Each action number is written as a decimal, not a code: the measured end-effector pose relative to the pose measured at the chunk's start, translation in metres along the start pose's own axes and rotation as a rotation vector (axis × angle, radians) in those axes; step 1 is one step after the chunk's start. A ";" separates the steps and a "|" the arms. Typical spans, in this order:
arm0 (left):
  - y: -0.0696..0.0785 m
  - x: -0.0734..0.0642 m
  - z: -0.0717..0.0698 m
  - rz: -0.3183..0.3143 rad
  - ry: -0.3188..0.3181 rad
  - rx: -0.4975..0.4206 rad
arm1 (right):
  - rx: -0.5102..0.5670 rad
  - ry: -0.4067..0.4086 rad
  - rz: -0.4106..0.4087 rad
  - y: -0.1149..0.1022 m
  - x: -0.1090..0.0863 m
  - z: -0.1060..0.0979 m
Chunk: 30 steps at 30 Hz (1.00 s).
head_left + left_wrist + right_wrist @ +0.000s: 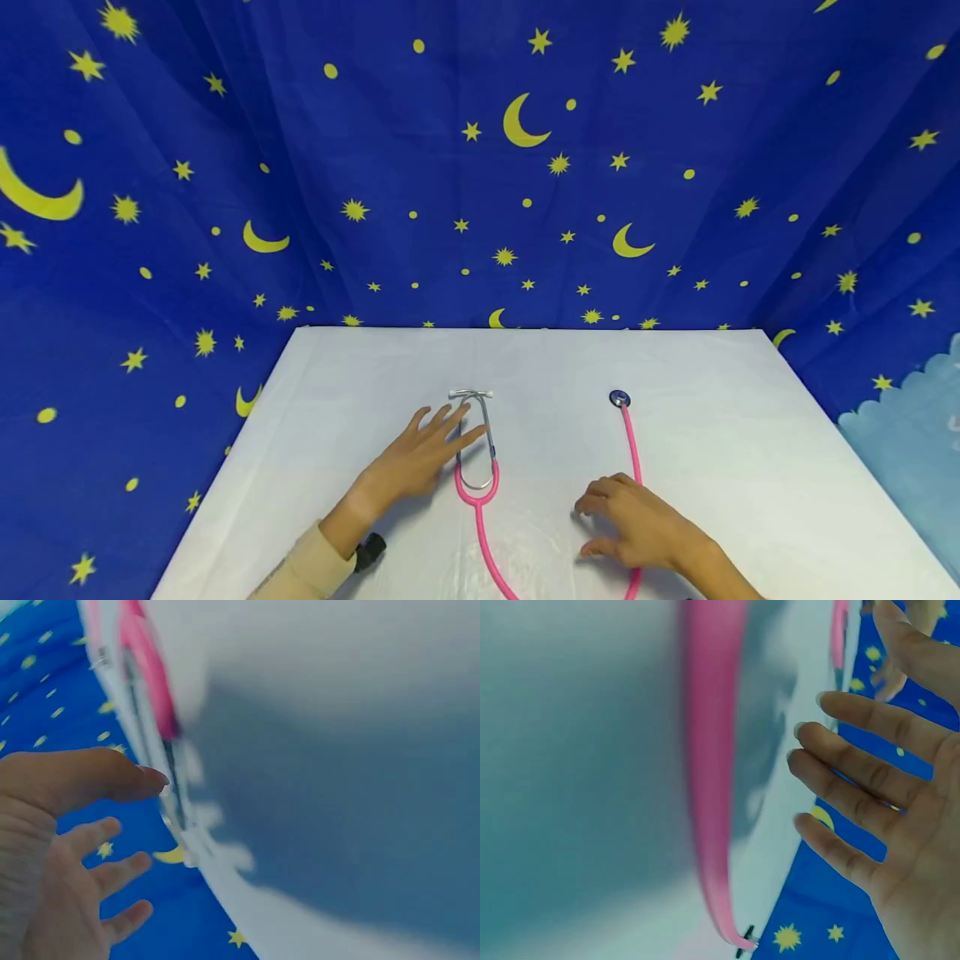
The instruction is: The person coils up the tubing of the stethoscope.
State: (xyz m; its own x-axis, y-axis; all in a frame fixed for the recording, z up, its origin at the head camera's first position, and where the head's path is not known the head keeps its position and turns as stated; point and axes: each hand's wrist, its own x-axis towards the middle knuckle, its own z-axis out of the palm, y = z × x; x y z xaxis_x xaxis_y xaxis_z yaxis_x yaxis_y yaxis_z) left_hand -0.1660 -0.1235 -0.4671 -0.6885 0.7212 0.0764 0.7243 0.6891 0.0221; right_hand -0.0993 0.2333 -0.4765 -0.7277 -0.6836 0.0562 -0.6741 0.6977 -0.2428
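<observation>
A pink stethoscope (483, 533) lies on the white table, its metal headset (491, 433) toward the back and its round chest piece (619, 398) farther right. Over the headset hovers my left hand (412, 462), fingers spread, gripping nothing. In the left wrist view the thumb (112, 780) appears in front of the metal ear tubes; whether it touches them I cannot tell. My right hand (637, 521) is above the tubing below the chest piece, fingers loosely bent. The right wrist view shows its palm with nothing held, beside the pink tube (712, 750). The tubing's lower loop runs out of the head view.
The white table (360, 367) ends at the back against a blue curtain (420, 167) with yellow stars and moons. A light blue cloth (915, 433) hangs at the right. A black object (369, 552) sits at the left wrist.
</observation>
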 end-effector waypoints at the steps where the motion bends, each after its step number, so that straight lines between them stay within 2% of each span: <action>1: -0.004 0.003 0.000 0.028 -0.015 0.024 | 0.007 -0.013 -0.003 -0.001 -0.002 0.001; 4: -0.015 0.011 0.000 0.105 -0.061 0.109 | 0.017 -0.024 -0.022 -0.001 -0.005 0.005; 7: -0.023 0.019 0.001 0.153 -0.103 0.176 | 0.028 -0.001 -0.050 -0.001 -0.005 0.008; 12: -0.028 0.032 0.003 0.187 -0.135 0.188 | 0.043 -0.020 -0.088 -0.003 -0.007 0.009; 15: -0.026 0.039 0.004 0.209 -0.136 0.192 | 0.079 -0.102 -0.056 -0.006 -0.011 0.007; 19: -0.023 0.045 0.005 0.211 -0.162 0.234 | 0.177 -0.251 0.054 -0.013 -0.013 0.003; 22: -0.023 0.048 0.006 0.191 -0.186 0.245 | 0.201 -0.294 0.084 -0.017 -0.013 0.004; 25: -0.025 0.050 0.008 0.193 -0.176 0.243 | 0.183 -0.285 0.054 -0.019 -0.014 0.007; 30: -0.028 0.051 0.012 0.223 -0.143 0.296 | 0.132 -0.187 -0.052 -0.020 -0.016 0.017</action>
State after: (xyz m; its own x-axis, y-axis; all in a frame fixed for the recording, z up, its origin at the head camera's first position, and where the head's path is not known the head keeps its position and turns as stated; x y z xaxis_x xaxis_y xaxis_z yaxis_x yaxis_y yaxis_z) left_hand -0.2216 -0.1049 -0.4759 -0.5286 0.8438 -0.0929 0.8291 0.4897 -0.2697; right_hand -0.0716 0.2268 -0.4893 -0.6484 -0.7540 -0.1052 -0.6785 0.6350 -0.3692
